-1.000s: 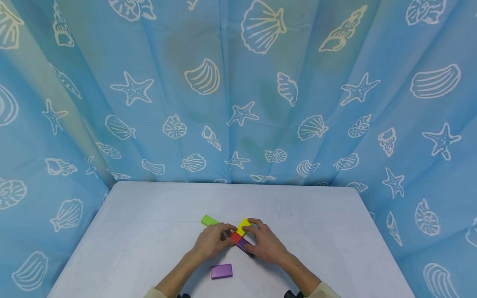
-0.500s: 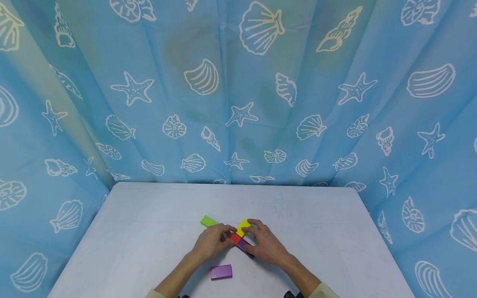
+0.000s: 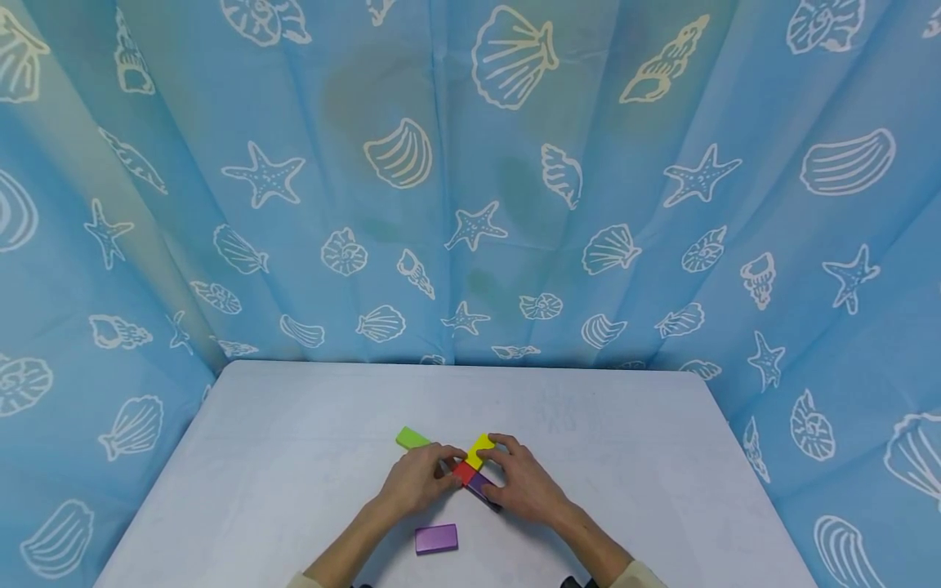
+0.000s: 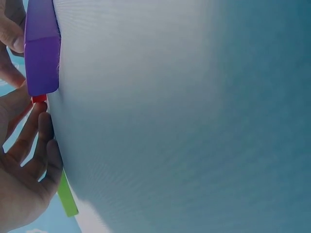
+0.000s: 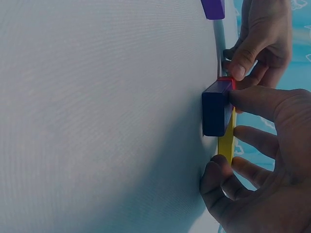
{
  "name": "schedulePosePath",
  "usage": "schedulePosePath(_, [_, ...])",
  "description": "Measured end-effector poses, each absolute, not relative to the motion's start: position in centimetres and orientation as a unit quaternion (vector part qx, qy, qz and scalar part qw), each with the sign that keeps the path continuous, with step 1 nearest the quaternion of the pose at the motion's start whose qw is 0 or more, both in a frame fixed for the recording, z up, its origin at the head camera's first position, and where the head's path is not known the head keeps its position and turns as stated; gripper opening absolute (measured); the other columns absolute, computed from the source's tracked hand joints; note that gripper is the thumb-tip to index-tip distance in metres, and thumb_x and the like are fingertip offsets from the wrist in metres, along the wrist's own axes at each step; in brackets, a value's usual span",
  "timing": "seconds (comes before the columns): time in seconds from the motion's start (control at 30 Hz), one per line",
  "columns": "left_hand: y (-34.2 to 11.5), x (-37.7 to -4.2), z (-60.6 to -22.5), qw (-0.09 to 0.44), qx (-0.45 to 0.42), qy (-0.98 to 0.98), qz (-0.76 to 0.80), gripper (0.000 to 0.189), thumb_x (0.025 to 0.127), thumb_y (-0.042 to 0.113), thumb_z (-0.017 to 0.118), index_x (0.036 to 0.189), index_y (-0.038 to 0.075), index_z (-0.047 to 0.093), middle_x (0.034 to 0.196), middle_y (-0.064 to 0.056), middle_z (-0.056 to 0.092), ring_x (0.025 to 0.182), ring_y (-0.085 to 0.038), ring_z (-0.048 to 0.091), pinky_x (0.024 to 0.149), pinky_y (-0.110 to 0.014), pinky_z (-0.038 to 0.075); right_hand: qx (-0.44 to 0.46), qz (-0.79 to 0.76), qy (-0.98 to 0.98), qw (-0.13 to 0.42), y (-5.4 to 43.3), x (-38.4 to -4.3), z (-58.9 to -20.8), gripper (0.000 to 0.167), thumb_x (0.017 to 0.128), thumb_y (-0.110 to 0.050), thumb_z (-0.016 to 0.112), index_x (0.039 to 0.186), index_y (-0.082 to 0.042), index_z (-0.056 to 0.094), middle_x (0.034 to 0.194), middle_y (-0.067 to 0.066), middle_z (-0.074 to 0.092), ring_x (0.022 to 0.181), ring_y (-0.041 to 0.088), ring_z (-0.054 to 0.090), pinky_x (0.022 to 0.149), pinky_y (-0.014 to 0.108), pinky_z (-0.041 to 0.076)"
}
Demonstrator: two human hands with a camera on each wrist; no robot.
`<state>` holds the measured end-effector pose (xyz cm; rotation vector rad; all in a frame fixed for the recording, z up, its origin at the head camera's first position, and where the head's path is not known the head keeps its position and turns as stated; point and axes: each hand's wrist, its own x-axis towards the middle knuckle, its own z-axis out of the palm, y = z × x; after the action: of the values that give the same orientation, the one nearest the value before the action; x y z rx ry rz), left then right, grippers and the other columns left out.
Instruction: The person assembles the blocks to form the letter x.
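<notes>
Near the middle of the white table, three blocks meet: a red block [image 3: 465,472], a yellow block [image 3: 480,450] and a dark blue block [image 5: 214,114]. My left hand [image 3: 416,482] pinches the red block between thumb and fingers, covering part of it. My right hand [image 3: 531,487] presses its thumb on the dark blue block while its fingertips rest along the yellow one. The fingers are spread across both. Behind my left hand lies a light green block [image 3: 413,438], partly hidden by it.
A purple block [image 3: 437,539] lies alone on the white tabletop [image 3: 294,457], nearer my body and between the forearms. A blue curtain [image 3: 309,204] with white shell and starfish prints hangs behind the table and along both sides.
The hands and blocks keep their places. Only the head view has shifted slightly.
</notes>
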<state>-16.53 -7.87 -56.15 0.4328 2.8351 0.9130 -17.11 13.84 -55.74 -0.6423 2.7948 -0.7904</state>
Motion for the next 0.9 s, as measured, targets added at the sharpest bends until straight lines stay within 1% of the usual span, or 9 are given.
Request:
schedulePosePath(0.27, [-8.1,-15.9,-56.4,0.058,0.14,0.94,0.306,0.04,0.087,0.031,0.079,0.126,0.023,0.07,0.099,0.011,0.067,0.078,-0.002,0.057,0.072,-0.025,0.049,-0.212,-0.266,0.936,0.085,13.9,-16.9,-56.0,0.051,0.087,-0.029,0.077,0.134,-0.016,0.064,0.154,0.01,0.04,0.136,0.037,0.044,0.105,0.057,0.042])
schedulePosePath(0.4, [-8.5,-15.1,-56.4,0.066,0.126,0.937,0.318,0.039,0.087,0.032,0.079,0.124,0.025,0.07,0.1,0.012,0.067,0.078,-0.003,0.056,0.072,-0.025,0.049,-0.206,-0.264,0.938,0.087,13.9,-16.8,-56.0,0.052,0.086,-0.029,0.077,0.135,-0.018,0.064,0.154,0.009,0.04,0.137,0.037,0.044,0.105,0.057,0.043])
schedulePosePath(0.53, [-9.2,-14.4,-56.2,0.1,0.111,0.924,0.351,0.034,0.086,0.034,0.08,0.118,0.025,0.072,0.094,0.013,0.066,0.076,-0.006,0.056,0.07,-0.025,0.047,-0.199,-0.263,0.94,0.091,13.9,-16.9,-56.0,0.052,0.086,-0.03,0.077,0.135,-0.019,0.064,0.155,0.008,0.04,0.138,0.036,0.043,0.106,0.056,0.043])
schedulePosePath(0.67, [-9.9,-13.8,-56.1,0.138,0.123,0.909,0.373,0.031,0.083,0.035,0.082,0.111,0.025,0.072,0.088,0.015,0.063,0.075,-0.007,0.054,0.067,-0.024,0.044,-0.196,-0.264,0.94,0.095,13.9,-17.1,-56.0,0.052,0.086,-0.031,0.077,0.135,-0.02,0.064,0.155,0.007,0.039,0.139,0.035,0.042,0.106,0.055,0.043])
schedulePosePath(0.8, [-10.5,-13.3,-55.9,0.168,0.156,0.894,0.384,0.033,0.08,0.035,0.085,0.108,0.023,0.072,0.087,0.013,0.062,0.074,-0.007,0.052,0.066,-0.024,0.042,-0.195,-0.266,0.939,0.099,14.0,-17.3,-56.0,0.051,0.087,-0.032,0.076,0.136,-0.021,0.063,0.155,0.007,0.039,0.139,0.034,0.042,0.106,0.055,0.043])
schedulePosePath(0.9, [-10.7,-13.1,-55.7,0.184,0.185,0.887,0.38,0.039,0.076,0.035,0.087,0.109,0.022,0.071,0.086,0.011,0.062,0.078,-0.007,0.05,0.071,-0.025,0.039,-0.198,-0.266,0.938,0.1,14.1,-17.4,-56.0,0.051,0.087,-0.032,0.076,0.136,-0.02,0.063,0.155,0.007,0.039,0.139,0.035,0.042,0.106,0.056,0.042])
